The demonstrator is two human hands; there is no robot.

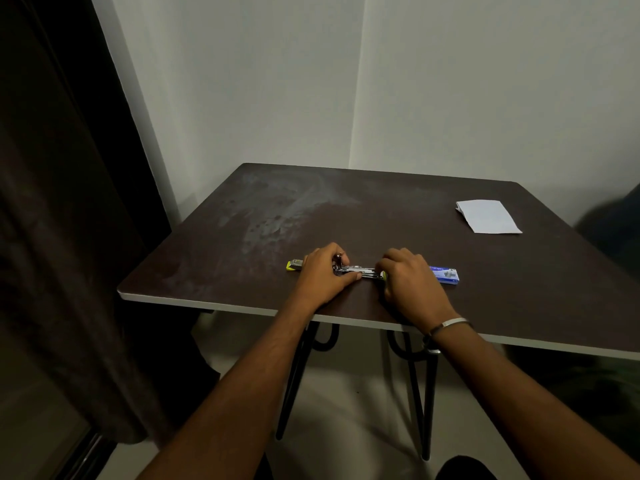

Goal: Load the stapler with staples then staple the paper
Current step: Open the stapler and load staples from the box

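Note:
A stapler (356, 270) lies swung wide open and flat on the dark table (242, 237), its metal staple channel showing between my hands and a yellow-green end (294, 265) sticking out to the left. My left hand (325, 273) grips its hinge part. My right hand (408, 278) closes over its right end. A blue staple box (446, 274) rests just right of my right hand. A folded white paper (488, 216) lies at the far right of the table, away from both hands.
The table stands in a corner with white walls behind it and a dark curtain (69, 202) to its left. Its near edge (207, 303) is white, with black hairpin legs (424, 393) below. A metal bangle sits on my right wrist (450, 325).

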